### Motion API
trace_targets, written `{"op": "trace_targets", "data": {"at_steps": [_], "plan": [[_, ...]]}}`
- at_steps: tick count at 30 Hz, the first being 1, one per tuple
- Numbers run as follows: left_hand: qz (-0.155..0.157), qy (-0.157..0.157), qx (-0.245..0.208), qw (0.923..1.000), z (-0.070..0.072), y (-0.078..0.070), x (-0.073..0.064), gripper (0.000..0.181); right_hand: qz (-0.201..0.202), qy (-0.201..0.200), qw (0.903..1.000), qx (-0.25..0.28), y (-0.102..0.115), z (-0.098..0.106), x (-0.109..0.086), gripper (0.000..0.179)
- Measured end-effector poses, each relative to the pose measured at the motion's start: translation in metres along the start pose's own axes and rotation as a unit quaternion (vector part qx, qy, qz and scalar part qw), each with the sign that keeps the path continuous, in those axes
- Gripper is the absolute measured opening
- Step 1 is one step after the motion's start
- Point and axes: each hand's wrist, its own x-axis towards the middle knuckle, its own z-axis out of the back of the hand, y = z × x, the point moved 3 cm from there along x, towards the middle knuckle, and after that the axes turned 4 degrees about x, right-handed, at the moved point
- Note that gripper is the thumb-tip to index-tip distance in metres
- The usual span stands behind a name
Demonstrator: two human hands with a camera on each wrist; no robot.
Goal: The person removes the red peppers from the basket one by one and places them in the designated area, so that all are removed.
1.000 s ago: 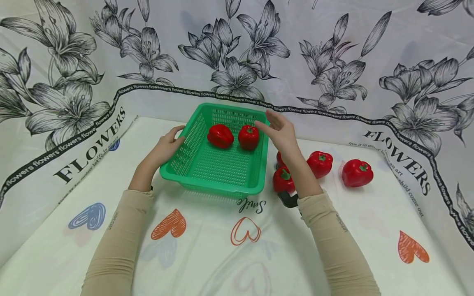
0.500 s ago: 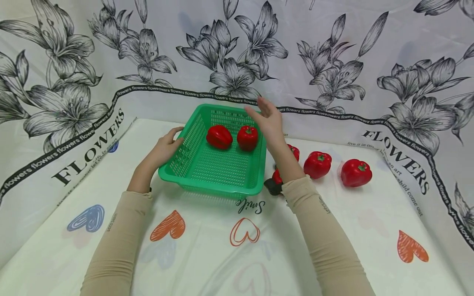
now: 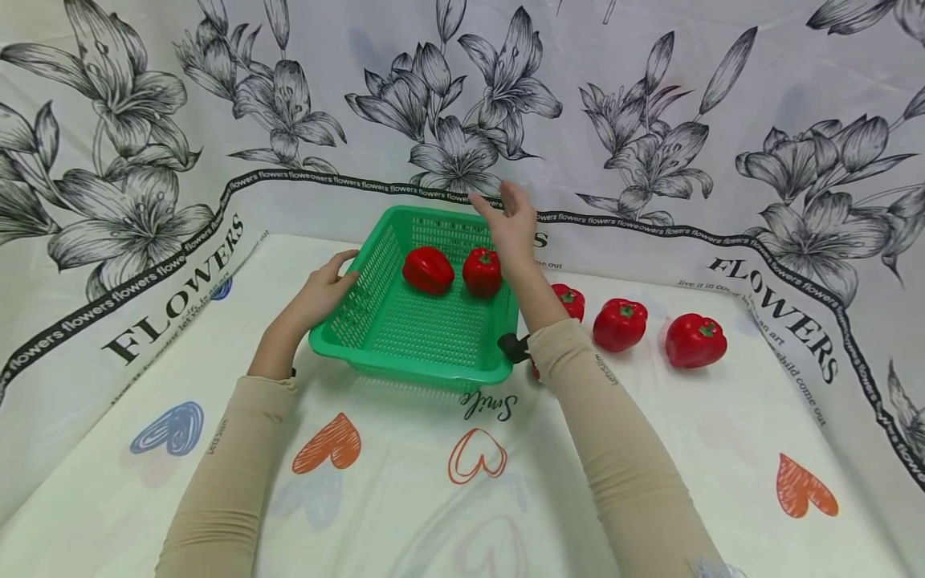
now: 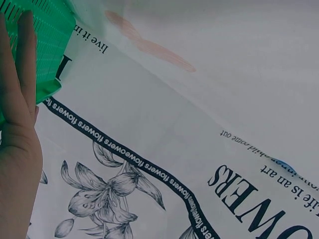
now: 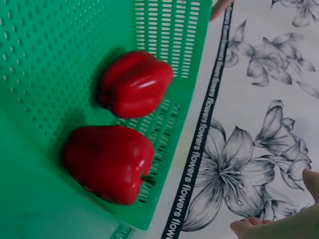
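A green plastic basket (image 3: 415, 371) with perforated walls stands on the cloth in the head view. Inside it are two red bell peppers: one lies on its side (image 3: 429, 270), the other has its green stem up (image 3: 482, 271). My left hand (image 3: 323, 291) rests against the basket's left side; in the left wrist view its fingers (image 4: 26, 59) lie straight along the green wall. Over the back right corner is my right hand (image 3: 515, 233), thumb and fingers apart, holding nothing. In the right wrist view both peppers show close up, with the right fingertips at the lower right edge.
Several more red bell peppers lie right of the basket, such as a middle one (image 3: 620, 324) and the farthest one (image 3: 695, 340). Another one is mostly hidden behind the right forearm. A flower-printed cloth (image 3: 289, 104) hangs as a backdrop.
My right hand has moved left and slightly up, from beside the basket's right rim to over its back right corner. The left hand, basket and peppers stay in place.
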Motion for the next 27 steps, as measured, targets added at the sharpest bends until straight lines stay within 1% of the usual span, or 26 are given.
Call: {"op": "trace_targets", "data": {"at_steps": [3,10,14,17,19,21,24,27], "plan": [[0.000,0.000,-0.002,1.0000,-0.001,0.001,0.000,0.058,-0.012,-0.012,0.9998,-0.013,-0.006,-0.007,0.004,0.076],[-0.005,-0.002,0.009,0.9999,-0.001,0.001,0.002,0.058,-0.068,-0.040,0.9954,-0.053,-0.023,-0.014,0.006,0.078],[-0.003,-0.003,0.007,1.0000,-0.001,0.002,0.002,0.057,-0.113,-0.037,0.9899,-0.077,-0.037,-0.014,0.006,0.082],[0.000,-0.001,0.004,1.0000,-0.003,0.004,0.001,0.058,-0.151,-0.030,0.9845,-0.083,-0.049,-0.013,0.005,0.085],[0.001,0.001,0.003,1.0000,-0.004,0.004,0.001,0.058,-0.168,-0.029,0.9816,-0.086,-0.056,-0.013,0.003,0.087],[0.002,0.001,0.005,1.0000,-0.004,0.004,0.002,0.058,-0.169,-0.036,0.9811,-0.088,-0.062,-0.014,0.003,0.086],[0.000,-0.001,0.006,1.0000,-0.004,0.004,0.002,0.058,-0.155,-0.052,0.9816,-0.099,-0.068,-0.016,0.005,0.086],[0.001,-0.003,0.006,1.0000,-0.002,0.003,0.002,0.058,-0.150,-0.061,0.9804,-0.112,-0.071,-0.017,0.007,0.084]]}}
